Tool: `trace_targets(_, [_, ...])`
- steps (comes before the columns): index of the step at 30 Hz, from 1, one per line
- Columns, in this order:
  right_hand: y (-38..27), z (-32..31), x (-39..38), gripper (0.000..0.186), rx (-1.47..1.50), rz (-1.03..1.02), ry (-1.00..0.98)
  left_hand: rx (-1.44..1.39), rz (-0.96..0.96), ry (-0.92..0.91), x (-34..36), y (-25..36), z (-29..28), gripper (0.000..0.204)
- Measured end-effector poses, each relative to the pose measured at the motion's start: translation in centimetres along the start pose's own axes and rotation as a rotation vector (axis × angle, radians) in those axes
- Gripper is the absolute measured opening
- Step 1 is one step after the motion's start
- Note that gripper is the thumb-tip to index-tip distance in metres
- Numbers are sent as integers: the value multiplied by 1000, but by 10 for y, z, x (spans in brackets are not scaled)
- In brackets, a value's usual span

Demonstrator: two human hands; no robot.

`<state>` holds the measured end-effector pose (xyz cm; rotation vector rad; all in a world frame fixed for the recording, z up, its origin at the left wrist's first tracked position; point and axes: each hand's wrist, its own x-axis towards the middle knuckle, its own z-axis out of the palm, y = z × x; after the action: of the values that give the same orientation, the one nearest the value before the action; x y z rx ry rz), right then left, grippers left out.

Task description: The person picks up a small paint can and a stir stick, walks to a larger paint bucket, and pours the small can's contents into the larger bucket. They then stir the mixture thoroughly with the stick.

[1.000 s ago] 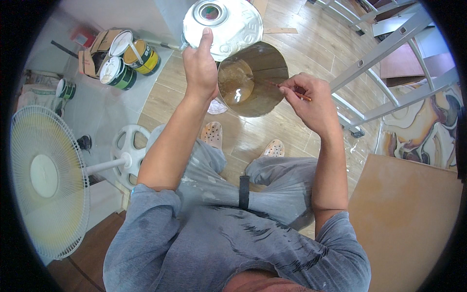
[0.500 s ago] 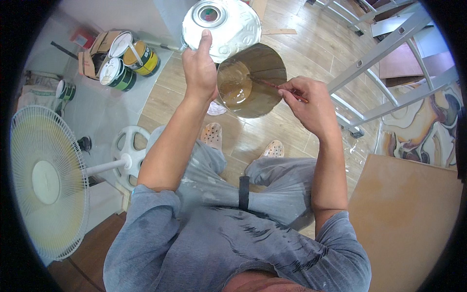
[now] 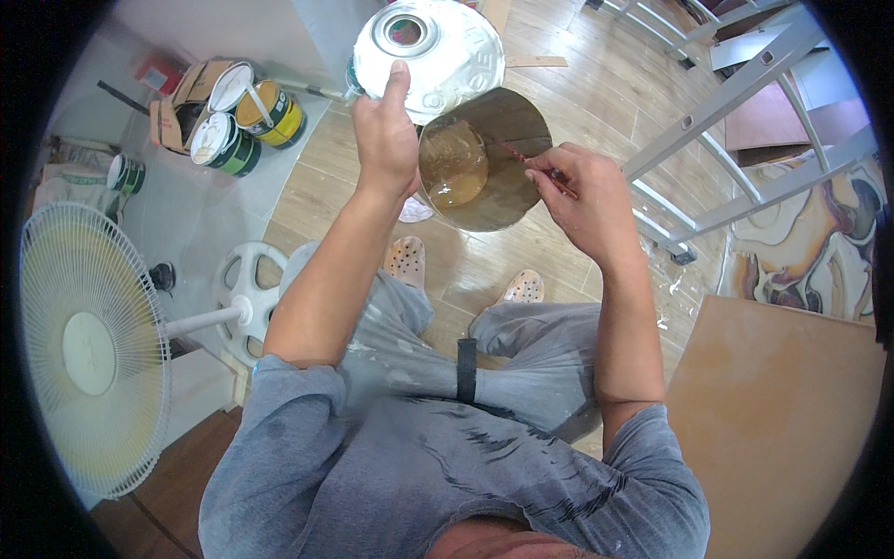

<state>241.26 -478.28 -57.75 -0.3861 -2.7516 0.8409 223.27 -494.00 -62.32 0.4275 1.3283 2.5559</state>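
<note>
A metal can (image 3: pixel 512 177) with its mouth toward me is held up in front of me, a pool of glossy amber liquid (image 3: pixel 456 172) at its bottom. Against its far left rim is a round white lid (image 3: pixel 456 56) with a spout hole; whether the two are joined I cannot tell. My left hand (image 3: pixel 384 135) grips there, thumb lying on the lid and the other fingers hidden behind. Between the fingers of my right hand (image 3: pixel 587 191), at the can's right rim, is a thin reddish-brown stick (image 3: pixel 526 156) that reaches inside. Its far tip is hard to make out.
A standing fan (image 3: pixel 88 349) is at my left. Several paint buckets (image 3: pixel 270 112) and a cardboard box (image 3: pixel 168 121) lie beyond it. An aluminium ladder (image 3: pixel 726 93) stands at the far right, with a brown board (image 3: pixel 782 410) nearer me. Wood-look floor (image 3: pixel 577 270) surrounds my feet.
The can and white lid have shifted slightly to the right and toward me. My right hand has moved a little left with the stick, whose angle in the can has changed.
</note>
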Motion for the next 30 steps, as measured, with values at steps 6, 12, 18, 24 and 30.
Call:
trace_targets(6, [-2,-5,-3,12,-42,5,-134,20,-2,-20,-1,-3,-3,43])
trace_targets(12, [-7,-9,-6,13,86,13,-248,33,22,-21,1,-5,-2,45])
trace_targets(18, [2,-6,-6,13,126,44,-153,55,40,-20,2,-6,-3,46])
trace_targets(24, [6,-1,-2,12,1,-36,49,63,40,-25,1,-8,0,46])
trace_targets(30, [1,-4,-3,12,-52,-21,-49,55,38,-24,0,-10,-3,46])
